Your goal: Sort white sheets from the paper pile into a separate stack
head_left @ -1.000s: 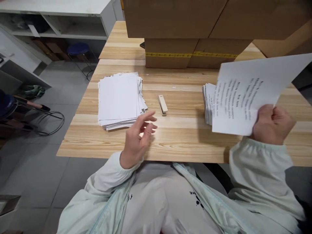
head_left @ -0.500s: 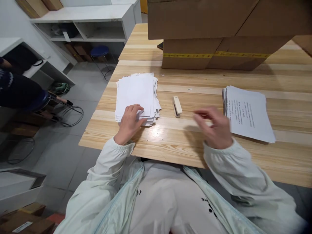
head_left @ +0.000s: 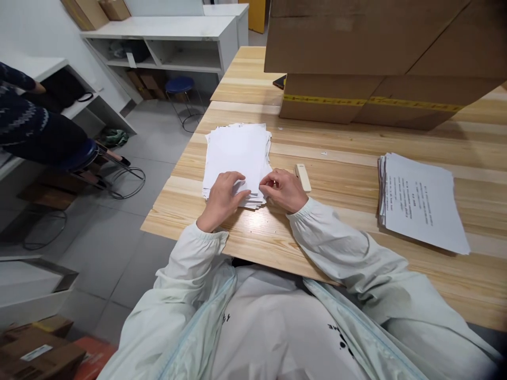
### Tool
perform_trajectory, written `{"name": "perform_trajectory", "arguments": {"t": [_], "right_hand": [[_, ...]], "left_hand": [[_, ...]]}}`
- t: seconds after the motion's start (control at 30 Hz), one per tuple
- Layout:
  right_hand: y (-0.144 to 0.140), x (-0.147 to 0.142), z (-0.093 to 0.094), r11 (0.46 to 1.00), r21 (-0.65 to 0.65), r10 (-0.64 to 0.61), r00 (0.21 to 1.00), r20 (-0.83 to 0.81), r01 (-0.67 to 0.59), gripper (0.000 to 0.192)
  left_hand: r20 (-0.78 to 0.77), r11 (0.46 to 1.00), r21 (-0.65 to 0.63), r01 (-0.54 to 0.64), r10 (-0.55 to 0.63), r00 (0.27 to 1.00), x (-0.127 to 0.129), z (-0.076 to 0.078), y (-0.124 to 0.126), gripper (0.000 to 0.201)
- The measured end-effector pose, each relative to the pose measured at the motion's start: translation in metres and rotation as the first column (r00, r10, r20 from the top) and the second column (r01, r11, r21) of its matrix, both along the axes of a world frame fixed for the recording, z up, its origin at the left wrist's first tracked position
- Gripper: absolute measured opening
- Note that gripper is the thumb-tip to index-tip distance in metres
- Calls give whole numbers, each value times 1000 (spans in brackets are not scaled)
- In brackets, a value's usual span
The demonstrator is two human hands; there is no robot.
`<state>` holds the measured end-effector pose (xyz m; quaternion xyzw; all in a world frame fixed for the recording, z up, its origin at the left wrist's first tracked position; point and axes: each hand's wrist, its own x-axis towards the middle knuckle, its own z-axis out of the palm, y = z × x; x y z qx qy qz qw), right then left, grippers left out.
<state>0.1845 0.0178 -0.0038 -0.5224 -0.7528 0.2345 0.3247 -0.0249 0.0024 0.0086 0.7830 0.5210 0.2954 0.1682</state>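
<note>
On wooden table (head_left: pixel 348 174), left hand (head_left: pixel 222 199) (flat) and right hand (head_left: pixel 283 190) pinch blank paper stack (head_left: pixel 237 153).

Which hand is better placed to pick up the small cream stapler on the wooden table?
Probably the right hand: it rests beside the cream stapler, while the left hand lies flat on the blank white paper stack, farther away.
</note>
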Motion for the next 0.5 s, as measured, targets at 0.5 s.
{"name": "perform_trajectory", "arguments": {"t": [0.5], "right_hand": [[37, -36, -3, 997, 69, 66, 922, -382, -42, 8]], "left_hand": [[472, 884, -457, 102, 144, 870, -7, 22, 58, 49]]}}
